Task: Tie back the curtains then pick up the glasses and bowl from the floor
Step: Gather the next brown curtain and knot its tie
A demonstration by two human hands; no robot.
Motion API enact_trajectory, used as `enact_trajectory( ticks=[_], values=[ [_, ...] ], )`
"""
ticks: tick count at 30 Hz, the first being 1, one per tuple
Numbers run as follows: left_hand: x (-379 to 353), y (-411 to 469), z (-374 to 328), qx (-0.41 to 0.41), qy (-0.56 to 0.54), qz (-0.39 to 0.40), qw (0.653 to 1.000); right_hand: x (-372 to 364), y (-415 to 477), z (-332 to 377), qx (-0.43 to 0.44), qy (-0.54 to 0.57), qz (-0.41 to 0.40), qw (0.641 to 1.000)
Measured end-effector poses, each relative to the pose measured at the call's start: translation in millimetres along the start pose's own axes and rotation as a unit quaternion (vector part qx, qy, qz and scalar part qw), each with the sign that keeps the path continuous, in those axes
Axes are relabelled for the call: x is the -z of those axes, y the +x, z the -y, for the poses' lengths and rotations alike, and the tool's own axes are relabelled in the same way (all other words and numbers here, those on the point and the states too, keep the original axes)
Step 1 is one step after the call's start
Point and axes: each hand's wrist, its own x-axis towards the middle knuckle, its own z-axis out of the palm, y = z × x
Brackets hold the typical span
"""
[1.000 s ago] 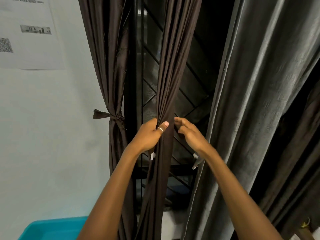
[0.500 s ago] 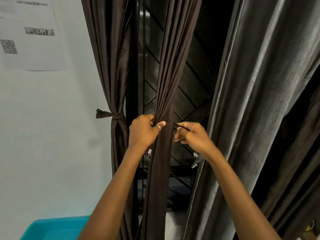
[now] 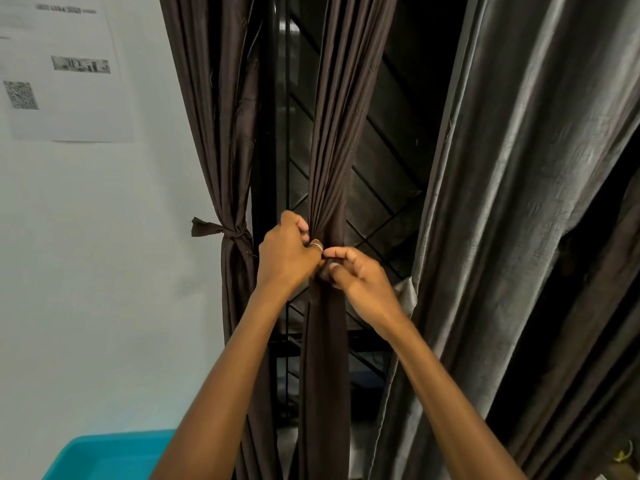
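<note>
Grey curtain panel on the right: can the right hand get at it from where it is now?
Probably yes. The right hand is pinching the gathered dark brown curtain alongside the left hand, and the grey curtain panel hangs just beside its wrist, with nothing between; it must let go first.

Pale wall (image 3: 104, 271) taking up the left side, printed sheet (image 3: 65, 67) with a QR code hanging on it, dark window (image 3: 388, 168) with diagonal grille bars showing behind, teal tub (image 3: 114, 452) sitting at lower left, dim light falling throughout.

bare forearms — silver ring (image 3: 317, 245) on left hand (image 3: 287, 252)
</note>
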Motion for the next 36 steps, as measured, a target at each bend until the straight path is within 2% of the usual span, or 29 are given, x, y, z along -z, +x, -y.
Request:
enact_trajectory(
  ticks=[9, 13, 18, 21, 24, 27, 31, 36],
  values=[
    [3.7, -2.5, -7.6, 0.011, 0.018, 0.028, 0.999, -9.1, -2.2, 3.2, 0.04, -0.151, -0.031, 0.987],
    [9.8, -13.6, -13.8, -0.024, 0.073, 0.018, 0.997, -6.0, -2.4, 5.6, 0.036, -0.163, -0.007, 0.986],
    [17.9, -28.8, -21.3, -0.068, 0.136, 0.099, 0.983, -3.7, 0.6, 5.2, 0.052, -0.161, 0.018, 0.985],
    [16.0, -31.0, -25.4, -0.09, 0.191, 0.077, 0.974, -4.5, 2.9, 2.6, 0.053, -0.159, 0.036, 0.985],
    [11.8, -31.6, -30.9, -0.119, 0.248, 0.043, 0.96, -6.7, 2.2, 1.7, 0.068, -0.131, 0.036, 0.988],
    [12.0, -30.0, -35.7, -0.109, 0.267, 0.05, 0.956, -9.4, -2.4, -1.8, 0.063, -0.067, -0.003, 0.996],
    [10.5, -27.9, -36.2, -0.095, 0.212, 0.032, 0.972, -23.8, -11.5, -15.6, 0.023, 0.071, -0.033, 0.997],
    [5.0, -30.3, -37.0, -0.096, 0.151, 0.045, 0.983, -35.9, -19.6, -18.9, 0.05, 0.064, -0.043, 0.996]
  ],
)
